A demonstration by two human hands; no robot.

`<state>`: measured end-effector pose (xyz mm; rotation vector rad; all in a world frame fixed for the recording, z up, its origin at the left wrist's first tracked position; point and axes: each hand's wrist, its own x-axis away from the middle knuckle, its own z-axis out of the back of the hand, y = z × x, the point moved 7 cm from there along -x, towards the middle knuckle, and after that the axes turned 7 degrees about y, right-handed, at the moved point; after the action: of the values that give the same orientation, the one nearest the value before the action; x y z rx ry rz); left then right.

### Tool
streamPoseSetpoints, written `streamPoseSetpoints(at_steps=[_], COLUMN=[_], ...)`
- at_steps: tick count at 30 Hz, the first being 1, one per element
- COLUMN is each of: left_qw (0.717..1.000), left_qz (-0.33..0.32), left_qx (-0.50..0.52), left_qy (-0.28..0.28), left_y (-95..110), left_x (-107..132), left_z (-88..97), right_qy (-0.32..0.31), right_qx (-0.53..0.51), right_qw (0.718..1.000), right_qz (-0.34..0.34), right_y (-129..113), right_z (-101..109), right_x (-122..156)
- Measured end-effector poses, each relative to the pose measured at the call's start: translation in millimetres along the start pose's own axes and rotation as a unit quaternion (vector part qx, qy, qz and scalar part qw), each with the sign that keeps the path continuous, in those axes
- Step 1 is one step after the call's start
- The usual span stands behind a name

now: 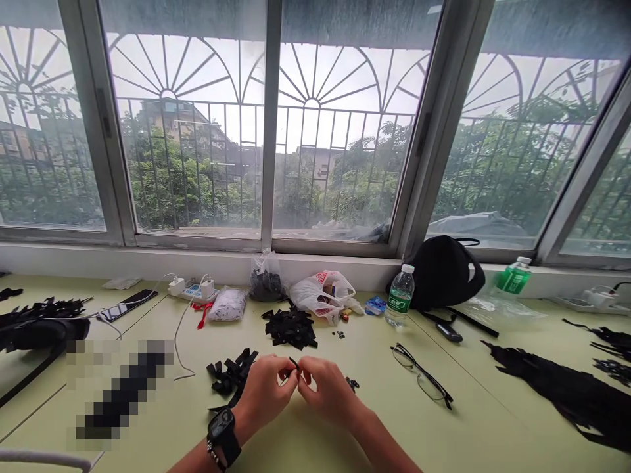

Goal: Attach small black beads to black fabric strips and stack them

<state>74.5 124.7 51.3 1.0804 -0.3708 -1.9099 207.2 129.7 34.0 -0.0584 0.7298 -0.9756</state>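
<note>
My left hand (266,387), with a black watch (223,430) and a beaded bracelet on its wrist, meets my right hand (328,389) above the table. Between the fingertips of both is a short black fabric strip (294,362), bent over, most of it hidden by the fingers. Beside and behind my left hand lies a loose pile of black strips (231,372). Another heap of black strips (290,327) sits just beyond both hands. A few small dark round pieces (351,383) show past my right hand, and more small pieces (338,335) lie farther back.
Eyeglasses (422,378) rest right of my hands. Behind stand a water bottle (399,297), a black backpack (446,272) and plastic bags (323,294). A white cable (178,348) runs from a power strip (192,289). Long black fabric (566,394) covers the right side.
</note>
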Motion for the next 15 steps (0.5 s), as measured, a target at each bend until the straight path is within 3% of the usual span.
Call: streamPoseSetpoints(at_steps=[8, 15], left_qw=[0.998, 0.999], left_qz=[0.01, 0.031], left_qx=[-0.064, -0.017], left_qy=[-0.01, -0.02], left_y=[-5, -7], left_x=[1, 1], left_z=[-2.9, -5.5], right_qy=[0.0, -0.015], right_qx=[0.106, 0.153], right_qw=[0.993, 0.987], right_qz=[0.049, 0.05], right_y=[-11, -15], right_z=[-3, -6], right_x=[4, 4])
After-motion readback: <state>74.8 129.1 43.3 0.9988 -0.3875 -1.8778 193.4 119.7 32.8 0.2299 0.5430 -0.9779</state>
